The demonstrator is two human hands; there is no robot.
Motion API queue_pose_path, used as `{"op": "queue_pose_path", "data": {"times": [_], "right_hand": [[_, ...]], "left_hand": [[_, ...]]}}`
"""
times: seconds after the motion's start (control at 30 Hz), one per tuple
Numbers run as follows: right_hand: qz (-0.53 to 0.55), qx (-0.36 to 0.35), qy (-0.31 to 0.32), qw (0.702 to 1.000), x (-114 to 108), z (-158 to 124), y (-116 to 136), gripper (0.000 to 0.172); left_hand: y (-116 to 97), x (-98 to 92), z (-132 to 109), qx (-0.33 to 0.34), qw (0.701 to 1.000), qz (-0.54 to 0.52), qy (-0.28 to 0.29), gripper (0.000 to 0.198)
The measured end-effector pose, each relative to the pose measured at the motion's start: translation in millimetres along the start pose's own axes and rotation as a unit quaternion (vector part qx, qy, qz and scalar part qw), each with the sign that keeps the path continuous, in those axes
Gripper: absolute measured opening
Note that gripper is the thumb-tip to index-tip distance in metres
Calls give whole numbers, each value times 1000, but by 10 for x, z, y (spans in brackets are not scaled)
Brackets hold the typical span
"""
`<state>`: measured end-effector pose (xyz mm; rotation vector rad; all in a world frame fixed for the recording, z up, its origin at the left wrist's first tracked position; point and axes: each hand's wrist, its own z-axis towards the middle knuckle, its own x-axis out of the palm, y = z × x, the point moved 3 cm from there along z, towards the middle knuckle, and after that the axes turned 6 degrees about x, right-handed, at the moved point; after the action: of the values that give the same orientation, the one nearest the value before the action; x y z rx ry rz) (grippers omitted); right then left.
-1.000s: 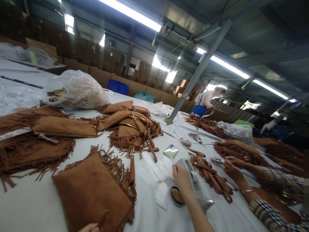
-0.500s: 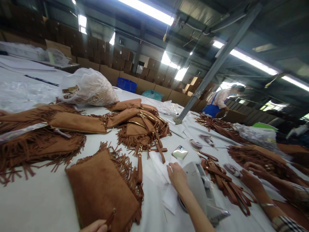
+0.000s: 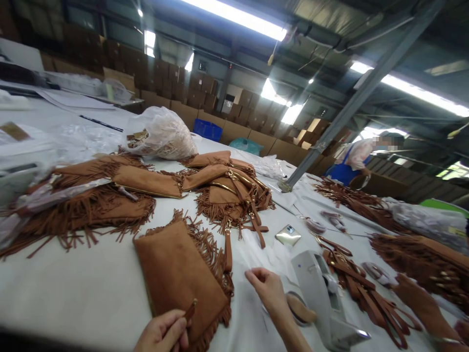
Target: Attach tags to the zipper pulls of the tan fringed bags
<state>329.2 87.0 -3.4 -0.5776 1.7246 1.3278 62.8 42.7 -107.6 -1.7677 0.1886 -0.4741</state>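
Note:
My left hand (image 3: 166, 331) pinches a short brown leather zipper pull (image 3: 191, 310) with a small metal ring. The pull rests over the lower edge of a brown suede fringed pouch (image 3: 179, 274), which lies flat with its plain side up. My right hand (image 3: 269, 291) hovers between the pouch and a grey tape dispenser (image 3: 315, 288), thumb and forefinger together. Whatever is between those fingertips, if anything, is too small to make out. Behind the right wrist shows a roll of tape (image 3: 302, 308). Thin white paper (image 3: 274, 256) lies just beyond this hand.
Fringed pouches with gold zippers (image 3: 227, 190) are piled behind. A phone (image 3: 288, 234) and brown wrist straps (image 3: 355, 278) lie on the right, near another person's arm (image 3: 421, 303). A metal post (image 3: 322, 142) rises from the table. A plastic bag (image 3: 164, 134) stands behind.
The view has turned left. My right hand has moved from the white paper by the dispenser toward the pouch, and its fingertips are now together. My left hand keeps the zipper pull.

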Motion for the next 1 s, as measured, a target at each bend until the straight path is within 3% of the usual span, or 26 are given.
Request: {"op": "queue_pose_path", "data": {"times": [0.07, 0.17, 0.27, 0.37, 0.43, 0.53, 0.63, 0.73, 0.87, 1.0], "right_hand": [[119, 11, 40, 992, 116, -238, 150, 30], [270, 21, 120, 955, 422, -625, 412, 23], [315, 30, 187, 930, 764, -933, 610, 19], [326, 34, 205, 922, 976, -1092, 679, 17], [325, 26, 224, 918, 999, -1128, 684, 19], [301, 5, 305, 903, 905, -1142, 705, 28], [262, -36, 363, 894, 785, -1160, 766, 22], [217, -47, 348, 911, 787, -1172, 794, 17], [213, -1, 307, 927, 930, -1159, 743, 19], [304, -1, 349, 886, 967, -1199, 779, 34]], "left_hand": [[-63, -13, -33, -7, 1000, -9, 20, 55], [-231, -46, -102, -8, 998, -42, 53, 49], [-391, -82, -157, 25, 992, -94, 81, 41], [-442, -117, -186, 36, 986, -142, 81, 36], [-426, -132, -192, 29, 983, -166, 67, 35], [-396, -132, -191, 22, 984, -165, 64, 35], [-390, -121, -184, 13, 986, -143, 81, 33], [-397, -120, -177, 8, 989, -118, 92, 33], [-405, -141, -171, 18, 989, -115, 92, 34], [-407, -156, -168, 6, 989, -108, 100, 37]]}}
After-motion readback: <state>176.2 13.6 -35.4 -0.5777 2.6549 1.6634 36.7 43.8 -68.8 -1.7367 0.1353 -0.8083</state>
